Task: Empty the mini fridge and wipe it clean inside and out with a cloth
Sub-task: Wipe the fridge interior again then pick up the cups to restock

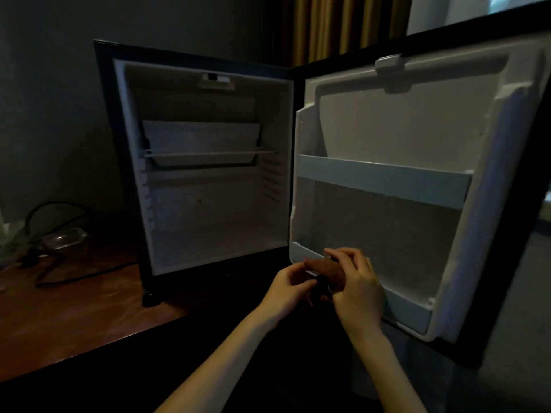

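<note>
The mini fridge (205, 180) is seen standing on the wooden worktop (74, 311), close to its front edge, with its door (402, 138) swung fully open to the right. A bunched brown cloth (326, 271) is held between both hands just in front of the lower door shelf (411, 311), at that shelf's hinge end. The left hand (290, 289) is curled, its fingertips pinching the cloth's darker underside. The right hand (357, 287) is wrapped over the cloth from the right, fingers bent across its top.

Inside the cabinet, a wire shelf (208, 153) is fitted in the upper half. An upper door shelf (384, 180) is noted above the hands. A black cable (59, 272) and a clear container (64, 238) lie towards the worktop's left edge, well apart from the hands. A curtain (328, 25) hangs behind.
</note>
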{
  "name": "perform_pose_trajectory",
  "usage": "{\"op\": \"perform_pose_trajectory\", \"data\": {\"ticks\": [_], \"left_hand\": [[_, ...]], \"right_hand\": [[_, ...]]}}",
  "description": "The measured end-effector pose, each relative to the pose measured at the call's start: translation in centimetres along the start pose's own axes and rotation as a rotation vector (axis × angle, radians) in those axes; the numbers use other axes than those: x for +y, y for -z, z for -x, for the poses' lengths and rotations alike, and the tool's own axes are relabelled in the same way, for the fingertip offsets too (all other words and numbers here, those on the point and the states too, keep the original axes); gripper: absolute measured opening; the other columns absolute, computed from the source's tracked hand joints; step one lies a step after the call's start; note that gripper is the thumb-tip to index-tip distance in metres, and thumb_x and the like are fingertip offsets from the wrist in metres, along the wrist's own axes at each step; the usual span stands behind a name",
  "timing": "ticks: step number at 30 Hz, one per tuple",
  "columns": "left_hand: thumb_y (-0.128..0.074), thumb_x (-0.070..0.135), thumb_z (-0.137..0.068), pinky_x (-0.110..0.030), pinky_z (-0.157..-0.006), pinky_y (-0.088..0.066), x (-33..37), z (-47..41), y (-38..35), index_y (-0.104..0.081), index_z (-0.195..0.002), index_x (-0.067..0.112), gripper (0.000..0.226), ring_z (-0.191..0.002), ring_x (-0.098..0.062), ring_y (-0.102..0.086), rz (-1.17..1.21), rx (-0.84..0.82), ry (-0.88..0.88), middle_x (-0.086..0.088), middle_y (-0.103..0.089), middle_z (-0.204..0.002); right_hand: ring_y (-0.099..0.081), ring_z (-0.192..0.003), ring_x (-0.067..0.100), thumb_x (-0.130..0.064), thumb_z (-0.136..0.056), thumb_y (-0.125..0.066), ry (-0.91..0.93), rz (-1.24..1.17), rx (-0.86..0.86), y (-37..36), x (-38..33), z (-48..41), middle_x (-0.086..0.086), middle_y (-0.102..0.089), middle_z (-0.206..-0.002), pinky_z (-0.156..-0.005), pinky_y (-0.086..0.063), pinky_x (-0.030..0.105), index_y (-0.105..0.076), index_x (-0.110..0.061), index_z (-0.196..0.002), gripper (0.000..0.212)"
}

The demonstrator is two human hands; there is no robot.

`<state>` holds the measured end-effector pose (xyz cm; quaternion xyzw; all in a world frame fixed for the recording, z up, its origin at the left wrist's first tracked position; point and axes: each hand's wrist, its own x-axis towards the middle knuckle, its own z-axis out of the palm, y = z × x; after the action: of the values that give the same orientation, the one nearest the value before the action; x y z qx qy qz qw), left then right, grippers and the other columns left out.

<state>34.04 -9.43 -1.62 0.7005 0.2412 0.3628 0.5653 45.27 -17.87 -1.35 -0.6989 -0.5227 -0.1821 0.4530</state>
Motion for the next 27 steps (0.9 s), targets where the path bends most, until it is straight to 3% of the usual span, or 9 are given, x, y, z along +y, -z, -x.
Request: {"op": "perform_pose_trajectory", "data": {"ticks": [3,7,10,14,17,20,23,25,27], "left_hand": [[-0.059,-0.009,-0.088,-0.019,-0.068,-0.053,-0.2,-1.3,-1.2,-0.063,-0.101,0.015,0.027,-0.074,-0.004,-0.067,0.001,-0.047,-0.007,0.002,-0.070,-0.083],[-0.057,-0.011,-0.088,-0.016,-0.063,-0.052,-0.3,-2.9,-2.1,-0.054,-0.117,0.013,0.038,-0.070,-0.003,-0.066,0.001,-0.043,0.022,0.002,-0.068,-0.082],[-0.057,-0.012,-0.087,-0.015,-0.062,-0.051,-0.6,-3.8,-2.3,-0.051,-0.119,0.017,0.044,-0.070,-0.001,-0.065,-0.037,0.016,0.040,-0.003,-0.066,-0.093],[-0.054,-0.010,-0.088,-0.016,-0.073,-0.050,-1.3,-5.0,-1.8,-0.046,-0.134,0.015,0.053,-0.097,-0.009,-0.059,-0.011,0.203,0.062,-0.004,-0.056,-0.126],[-0.047,-0.014,-0.090,-0.010,-0.075,-0.048,-1.1,-5.7,-1.8,-0.030,-0.148,0.011,0.066,-0.119,-0.012,-0.049,0.008,0.146,0.109,-0.006,-0.048,-0.139],[-0.037,-0.020,-0.089,-0.009,-0.069,-0.049,-1.0,-6.3,-2.2,-0.021,-0.151,0.011,0.071,-0.128,-0.021,-0.048,0.090,0.059,0.154,-0.013,-0.045,-0.145],[-0.032,-0.021,-0.091,-0.009,-0.064,-0.048,-1.5,-7.0,-2.1,-0.016,-0.152,0.010,0.071,-0.113,-0.013,-0.056,0.120,0.039,0.163,-0.016,-0.043,-0.146],[-0.032,-0.019,-0.091,-0.011,-0.063,-0.047,-1.8,-7.3,-1.7,-0.014,-0.153,0.012,0.072,-0.087,0.001,-0.062,0.132,0.044,0.180,-0.016,-0.047,-0.143],[-0.034,-0.019,-0.090,-0.012,-0.062,-0.048,-2.2,-7.3,-1.1,-0.010,-0.154,0.015,0.076,-0.074,0.003,-0.064,0.138,0.043,0.196,-0.015,-0.048,-0.142]], "right_hand": [[-0.056,-0.101,0.019,0.007,-0.059,-0.071,-0.043,0.037,0.031,0.4,2.0,-1.3,-0.007,-0.057,-0.112,-0.067,-0.048,0.028,-0.066,-0.026,-0.114,0.064],[-0.054,-0.106,0.022,-0.001,-0.072,-0.065,-0.095,0.124,-0.061,0.3,4.1,-3.5,-0.005,-0.059,-0.111,-0.071,-0.048,0.034,-0.066,-0.026,-0.114,0.049],[-0.055,-0.101,0.024,0.002,-0.068,-0.065,-0.089,0.167,-0.043,-0.3,5.7,-4.3,-0.003,-0.062,-0.103,-0.068,-0.047,0.034,-0.069,-0.027,-0.106,0.048],[-0.055,-0.101,0.027,0.007,-0.067,-0.065,-0.105,0.077,-0.003,-0.6,7.9,-5.4,0.002,-0.062,-0.102,-0.073,-0.046,0.035,-0.069,-0.021,-0.106,0.048],[-0.055,-0.106,0.030,0.007,-0.068,-0.070,-0.097,-0.074,0.158,-0.9,7.6,-6.8,0.006,-0.055,-0.115,-0.083,-0.051,0.040,-0.060,-0.018,-0.120,0.058],[-0.051,-0.112,0.033,0.004,-0.062,-0.079,0.115,-0.139,0.328,-1.8,5.4,-9.6,0.012,-0.042,-0.126,-0.078,-0.053,0.040,-0.047,-0.019,-0.122,0.071],[-0.045,-0.124,0.030,-0.002,-0.069,-0.079,0.402,-0.064,0.320,-3.5,3.4,-13.4,0.007,-0.034,-0.139,-0.087,-0.053,0.041,-0.051,-0.017,-0.125,0.064],[-0.030,-0.141,0.028,-0.003,-0.078,-0.074,0.568,0.053,0.231,-5.8,3.6,-14.7,0.007,-0.036,-0.149,-0.111,-0.036,0.045,-0.055,-0.011,-0.133,0.059],[-0.017,-0.147,0.022,-0.001,-0.083,-0.069,0.629,0.165,0.180,-7.8,4.5,-14.3,0.007,-0.036,-0.153,-0.119,-0.018,0.039,-0.051,-0.008,-0.138,0.058]]}}
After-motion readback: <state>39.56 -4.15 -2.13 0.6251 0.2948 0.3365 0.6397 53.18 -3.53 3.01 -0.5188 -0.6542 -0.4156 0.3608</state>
